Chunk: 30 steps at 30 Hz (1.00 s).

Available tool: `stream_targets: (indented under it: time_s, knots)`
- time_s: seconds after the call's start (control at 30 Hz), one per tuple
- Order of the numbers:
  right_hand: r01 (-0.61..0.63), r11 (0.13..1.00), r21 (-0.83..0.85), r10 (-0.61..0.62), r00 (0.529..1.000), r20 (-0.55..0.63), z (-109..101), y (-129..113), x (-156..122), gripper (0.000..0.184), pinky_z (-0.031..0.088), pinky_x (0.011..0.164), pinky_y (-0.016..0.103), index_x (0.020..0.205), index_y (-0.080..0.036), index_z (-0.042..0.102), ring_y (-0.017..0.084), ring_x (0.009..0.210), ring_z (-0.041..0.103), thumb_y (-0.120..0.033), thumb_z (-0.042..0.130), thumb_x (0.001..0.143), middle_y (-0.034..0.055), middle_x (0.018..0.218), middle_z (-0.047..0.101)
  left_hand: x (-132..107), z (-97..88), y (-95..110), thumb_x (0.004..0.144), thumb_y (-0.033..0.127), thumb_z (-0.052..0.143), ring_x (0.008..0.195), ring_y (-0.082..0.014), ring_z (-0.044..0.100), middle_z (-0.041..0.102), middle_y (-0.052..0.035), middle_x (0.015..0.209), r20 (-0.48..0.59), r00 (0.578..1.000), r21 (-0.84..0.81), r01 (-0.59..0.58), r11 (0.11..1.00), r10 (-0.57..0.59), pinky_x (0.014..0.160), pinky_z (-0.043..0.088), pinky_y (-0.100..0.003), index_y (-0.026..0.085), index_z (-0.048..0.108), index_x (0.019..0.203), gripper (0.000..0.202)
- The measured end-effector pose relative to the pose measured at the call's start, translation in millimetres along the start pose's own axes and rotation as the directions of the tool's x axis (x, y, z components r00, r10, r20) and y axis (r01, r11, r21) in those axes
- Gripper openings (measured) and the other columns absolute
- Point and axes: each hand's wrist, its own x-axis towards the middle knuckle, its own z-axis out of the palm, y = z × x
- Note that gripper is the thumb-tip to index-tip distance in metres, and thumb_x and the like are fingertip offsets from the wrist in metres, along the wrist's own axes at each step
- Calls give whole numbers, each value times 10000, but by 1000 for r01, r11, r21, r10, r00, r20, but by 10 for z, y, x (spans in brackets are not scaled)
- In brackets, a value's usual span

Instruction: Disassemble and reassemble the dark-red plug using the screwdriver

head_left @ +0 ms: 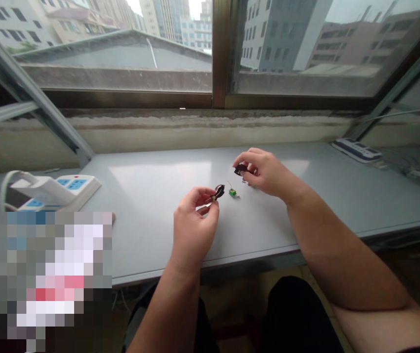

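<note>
My left hand (196, 215) is closed in a pinch on a small dark piece (218, 191) with a curved outline; its exact kind is too small to tell. Farther back and to the right, my right hand (263, 171) grips a small black piece (239, 169) between thumb and fingers, its kind also unclear. Lying on the grey table between the two hands is a little green component (232, 192), with a thin wire rising from it and a small metallic tip at its right. A tiny bit beneath my right fingers is partly hidden.
White power strips (85, 185) with plugged-in adapters (44, 189) occupy the table's left side. Another power strip (357, 149) sits at the back right near loose cables. A blurred-out patch (55, 274) covers the lower left. Behind the table (139, 220) are a low wall and windows.
</note>
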Motion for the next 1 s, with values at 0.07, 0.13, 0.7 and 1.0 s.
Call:
stream_targets:
  time_s: [0.07, 0.13, 0.7, 1.0]
  knots:
    - [18, 1000, 1, -18, 1000, 1, 17, 8, 0, 271, 517, 743, 282, 1044, -194, 764, 138, 764, 625, -72, 623, 847, 51, 980, 652, -1, 2, -4, 858, 242, 717, 957, -203, 728, 731, -64, 980, -1, 1000, 3, -5, 1000, 5, 801, 631, -301, 195, 720, 983, 134]
    - [26, 999, 22, -27, 998, 57, 41, 10, -5, 332, 541, 774, 286, 1095, -198, 777, 145, 797, 654, -60, 627, 833, 63, 1034, 681, -2, 3, -14, 858, 239, 717, 957, -200, 726, 732, -62, 979, -1, 1000, 4, -17, 1000, 17, 795, 630, -294, 198, 720, 982, 131]
    - [-193, 895, 402, 100, 965, 240, 86, 56, -15, 538, 650, 945, 384, 1365, -168, 684, 225, 1009, 773, -151, 675, 827, 121, 1188, 756, -13, 4, 44, 835, 226, 740, 933, -199, 714, 747, -79, 973, 2, 1000, 7, -4, 1000, 4, 746, 625, -276, 183, 711, 972, 146]
    - [-258, 798, 545, 157, 962, 225, 74, 9, -17, 397, 668, 778, 356, 1207, -230, 596, 197, 837, 785, -164, 710, 832, 44, 1015, 742, -14, 6, 21, 841, 223, 720, 915, -195, 712, 739, -87, 976, -5, 1000, 14, -12, 1000, 12, 747, 633, -289, 175, 705, 986, 154]
